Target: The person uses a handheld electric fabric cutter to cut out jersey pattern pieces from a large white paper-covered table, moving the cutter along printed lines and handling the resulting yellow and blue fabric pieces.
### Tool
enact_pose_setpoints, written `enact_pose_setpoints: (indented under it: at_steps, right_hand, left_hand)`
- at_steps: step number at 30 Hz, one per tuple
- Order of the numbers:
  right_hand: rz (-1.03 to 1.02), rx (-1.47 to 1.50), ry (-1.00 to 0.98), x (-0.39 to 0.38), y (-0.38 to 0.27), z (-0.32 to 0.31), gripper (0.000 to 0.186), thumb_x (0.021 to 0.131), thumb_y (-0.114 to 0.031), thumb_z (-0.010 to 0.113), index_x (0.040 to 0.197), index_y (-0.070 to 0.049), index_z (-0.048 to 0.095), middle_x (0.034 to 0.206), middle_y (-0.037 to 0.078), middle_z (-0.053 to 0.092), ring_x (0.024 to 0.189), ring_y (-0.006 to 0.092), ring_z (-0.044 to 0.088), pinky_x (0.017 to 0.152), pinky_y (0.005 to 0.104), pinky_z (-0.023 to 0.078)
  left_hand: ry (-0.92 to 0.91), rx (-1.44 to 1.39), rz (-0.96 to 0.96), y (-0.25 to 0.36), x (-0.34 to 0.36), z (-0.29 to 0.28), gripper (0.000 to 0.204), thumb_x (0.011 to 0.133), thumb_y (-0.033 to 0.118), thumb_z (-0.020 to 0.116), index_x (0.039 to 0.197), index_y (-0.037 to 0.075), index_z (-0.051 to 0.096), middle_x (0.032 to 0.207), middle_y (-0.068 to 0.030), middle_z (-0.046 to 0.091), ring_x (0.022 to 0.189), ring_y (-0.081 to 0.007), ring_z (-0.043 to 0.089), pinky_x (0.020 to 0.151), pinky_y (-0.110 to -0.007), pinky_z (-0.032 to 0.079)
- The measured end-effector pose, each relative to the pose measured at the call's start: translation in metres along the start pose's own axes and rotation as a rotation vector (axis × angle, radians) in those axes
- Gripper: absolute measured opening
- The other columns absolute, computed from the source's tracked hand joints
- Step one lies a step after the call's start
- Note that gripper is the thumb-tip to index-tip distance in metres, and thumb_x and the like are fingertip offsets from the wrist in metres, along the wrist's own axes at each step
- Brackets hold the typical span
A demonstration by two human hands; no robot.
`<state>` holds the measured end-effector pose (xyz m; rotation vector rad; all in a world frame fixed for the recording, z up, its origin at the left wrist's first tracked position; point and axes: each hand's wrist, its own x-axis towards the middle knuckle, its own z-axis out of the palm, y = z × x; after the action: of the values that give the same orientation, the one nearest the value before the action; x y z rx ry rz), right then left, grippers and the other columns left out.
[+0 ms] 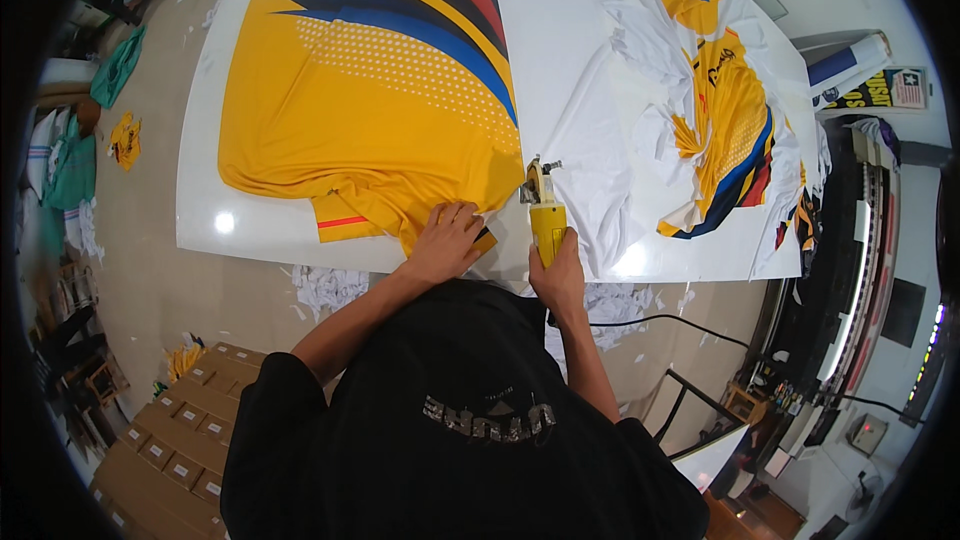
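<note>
My right hand (560, 272) is wrapped round the yellow body of an electric fabric cutter (547, 225). The cutter's metal head rests at the right edge of a yellow printed fabric panel (370, 130), where it borders white cloth (575, 130). Dark, blue and red stripes and white dots cross the panel's upper right. My left hand (447, 243) lies on the gathered lower edge of the panel, fingers stretched out and pressing the cloth. Beneath it, a smaller yellow piece with a red stripe (343, 223) sticks out.
The white table (200, 210) carries a crumpled heap of yellow and white printed fabric (735, 130) on its right. A black cord (670, 318) runs off to the right. White scraps (330, 288) lie on the floor by the near edge. Cardboard boxes (170, 440) stand at lower left.
</note>
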<state>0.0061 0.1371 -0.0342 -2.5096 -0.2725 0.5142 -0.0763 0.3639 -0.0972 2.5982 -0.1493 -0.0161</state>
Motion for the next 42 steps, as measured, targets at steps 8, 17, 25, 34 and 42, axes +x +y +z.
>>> enact_pose_setpoints:
  at_steps: [8,17,25,34,42]
  right_hand:
    - [-0.081,-0.017,0.035,0.044,-0.011,0.005,0.052,0.098,-0.025,0.067,0.130,0.006,0.039,0.122,0.038,0.059,0.104,0.0589,0.064,0.084,0.0613,0.054]
    - [-0.159,-0.054,0.040,0.120,-0.032,0.002,0.052,0.096,-0.026,0.069,0.125,0.006,0.040,0.117,0.040,0.062,0.103,0.0585,0.065,0.085,0.0602,0.055]
    - [-0.222,-0.114,0.041,0.199,-0.060,0.004,0.053,0.095,-0.028,0.066,0.126,0.006,0.039,0.119,0.038,0.062,0.103,0.0561,0.066,0.086,0.0584,0.056]
    - [-0.261,-0.180,0.044,0.297,-0.103,0.006,0.056,0.093,-0.029,0.068,0.124,0.008,0.039,0.115,0.038,0.064,0.103,0.0555,0.068,0.089,0.0589,0.057]
    - [-0.334,-0.167,0.106,0.375,-0.138,0.011,0.054,0.092,-0.031,0.070,0.116,0.009,0.043,0.102,0.042,0.068,0.096,0.0587,0.069,0.085,0.0597,0.058]
  left_hand:
    - [-0.059,-0.035,-0.017,-0.006,0.001,-0.005,0.053,0.086,0.032,0.076,0.132,0.008,0.066,0.143,-0.0130,0.055,0.139,-0.0337,0.048,0.114,-0.053,0.038]
    - [-0.132,-0.022,-0.047,-0.009,0.007,-0.007,0.048,0.088,0.037,0.075,0.128,0.010,0.068,0.139,-0.0102,0.055,0.134,-0.0306,0.050,0.113,-0.052,0.038]
    - [-0.154,-0.069,-0.059,-0.018,0.015,-0.010,0.045,0.089,0.039,0.075,0.124,0.012,0.069,0.135,-0.0102,0.057,0.130,-0.0303,0.052,0.109,-0.051,0.040]
    - [-0.193,-0.187,-0.095,-0.032,0.025,-0.016,0.046,0.094,0.043,0.071,0.126,0.010,0.069,0.130,-0.0148,0.061,0.127,-0.0346,0.058,0.105,-0.054,0.045]
    - [-0.190,-0.486,-0.276,-0.061,0.047,-0.050,0.047,0.099,0.043,0.068,0.129,0.007,0.068,0.118,-0.0194,0.068,0.117,-0.0408,0.065,0.102,-0.052,0.048]
